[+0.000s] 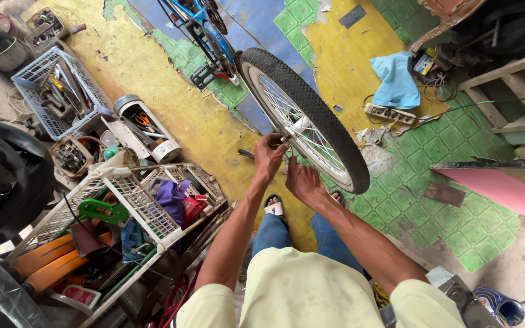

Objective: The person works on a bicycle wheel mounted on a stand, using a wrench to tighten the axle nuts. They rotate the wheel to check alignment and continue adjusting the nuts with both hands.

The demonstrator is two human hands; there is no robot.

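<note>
Both hands (287,167) at wheel (302,115) hub, perhaps gripping, tool crates (56,91) left

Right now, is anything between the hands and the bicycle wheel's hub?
Nothing visible. The left hand and right hand are already at the hub of the bicycle wheel, fingers among the spokes; the exact grip is hidden.

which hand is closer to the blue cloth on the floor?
Right. The right hand sits below the wheel hub, on the side toward the blue cloth; the left hand grips at the hub, farther away.
</note>
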